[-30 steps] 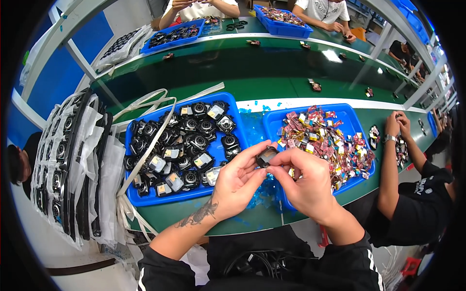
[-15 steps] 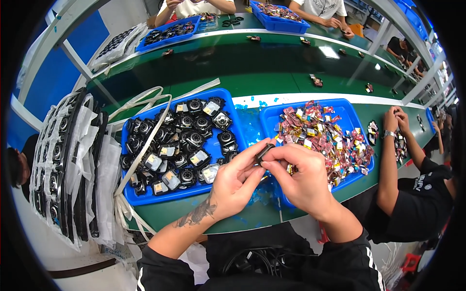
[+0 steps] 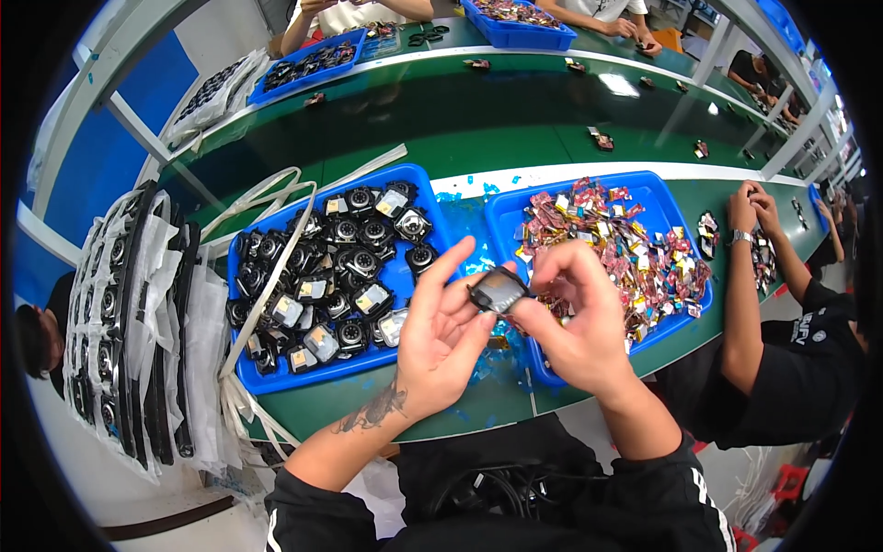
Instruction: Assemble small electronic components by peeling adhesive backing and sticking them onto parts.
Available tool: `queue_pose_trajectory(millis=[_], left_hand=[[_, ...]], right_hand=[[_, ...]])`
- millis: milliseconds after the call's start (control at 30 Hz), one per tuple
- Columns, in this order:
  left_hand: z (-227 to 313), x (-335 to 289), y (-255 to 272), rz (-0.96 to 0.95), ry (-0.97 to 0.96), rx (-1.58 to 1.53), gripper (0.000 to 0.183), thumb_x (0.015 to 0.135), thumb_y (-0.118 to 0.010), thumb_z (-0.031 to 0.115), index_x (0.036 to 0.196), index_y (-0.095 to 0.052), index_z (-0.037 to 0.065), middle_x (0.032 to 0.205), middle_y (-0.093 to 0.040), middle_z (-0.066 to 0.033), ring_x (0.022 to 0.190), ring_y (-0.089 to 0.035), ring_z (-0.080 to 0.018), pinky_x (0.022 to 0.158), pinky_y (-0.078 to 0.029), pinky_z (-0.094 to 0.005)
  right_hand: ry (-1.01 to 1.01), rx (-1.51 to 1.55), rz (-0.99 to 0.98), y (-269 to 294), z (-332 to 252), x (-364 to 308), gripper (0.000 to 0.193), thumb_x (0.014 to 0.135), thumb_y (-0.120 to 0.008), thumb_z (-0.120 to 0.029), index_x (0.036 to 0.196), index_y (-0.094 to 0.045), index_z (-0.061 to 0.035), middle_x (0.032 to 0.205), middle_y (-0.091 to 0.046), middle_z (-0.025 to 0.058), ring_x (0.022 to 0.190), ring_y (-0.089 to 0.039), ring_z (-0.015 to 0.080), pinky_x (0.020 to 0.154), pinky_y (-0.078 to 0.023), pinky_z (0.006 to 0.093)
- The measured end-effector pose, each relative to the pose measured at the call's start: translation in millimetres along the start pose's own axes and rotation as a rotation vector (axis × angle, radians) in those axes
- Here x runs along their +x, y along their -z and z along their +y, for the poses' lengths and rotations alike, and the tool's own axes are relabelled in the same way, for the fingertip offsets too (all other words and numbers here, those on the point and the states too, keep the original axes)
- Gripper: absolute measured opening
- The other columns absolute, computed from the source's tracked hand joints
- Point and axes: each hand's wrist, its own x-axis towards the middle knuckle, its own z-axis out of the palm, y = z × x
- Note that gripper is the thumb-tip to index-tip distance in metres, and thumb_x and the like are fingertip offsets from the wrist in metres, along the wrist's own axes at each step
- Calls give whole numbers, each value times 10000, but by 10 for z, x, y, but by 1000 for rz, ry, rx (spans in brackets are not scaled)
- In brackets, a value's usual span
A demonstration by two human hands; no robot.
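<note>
My left hand (image 3: 440, 333) and my right hand (image 3: 572, 313) meet above the table's near edge and hold between them a small black square part (image 3: 497, 291) with a grey face. The left fingers are spread and support it from below; the right thumb and fingers pinch its right side. Left of the hands stands a blue tray (image 3: 267, 375) full of black round and square parts. Right of them stands a second blue tray (image 3: 503, 213) heaped with small pink, gold and silver pieces.
A long green bench (image 3: 478, 129) runs across, with more blue trays (image 3: 515, 35) at the far side. A person on the right (image 3: 782, 350) handles small parts (image 3: 706, 228). Stacked white-bagged black trays (image 3: 129, 313) and white straps (image 3: 267, 198) lie left.
Both hands have come up closer to the camera with the black part. The left fingers have spread open under it, and its grey face now points upward.
</note>
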Motion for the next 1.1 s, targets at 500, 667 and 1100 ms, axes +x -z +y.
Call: queue_pose_trajectory(millis=[500, 667, 1100], left_hand=[[99, 29, 92, -55, -340, 849, 286, 770, -724, -49, 1048, -717, 17, 1132, -656, -156, 932, -689, -238, 754, -570, -301], [48, 25, 109, -68, -409, 898, 280, 757, -737, -51, 1031, -715, 0, 1147, -649, -158, 944, -687, -243, 748, -571, -298], [71, -3, 170, -106, 275, 260, 145, 832, -713, 4, 969, -723, -44, 998, -681, -101, 875, -660, -130, 749, -549, -228]], right_hand=[[-208, 160, -229, 246, -83, -164, 204, 906, -608, 33, 1102, -625, 83, 951, -652, 98, 881, -650, 123, 746, -570, 246], [-195, 99, -262, 258, -184, -164, 160, 913, -598, 25, 1057, -631, 86, 950, -661, 104, 897, -658, 135, 746, -584, 254], [-305, 160, -308, 276, -79, -208, 128, 882, -652, -22, 968, -569, 27, 922, -569, 62, 805, -582, 87, 661, -536, 226]])
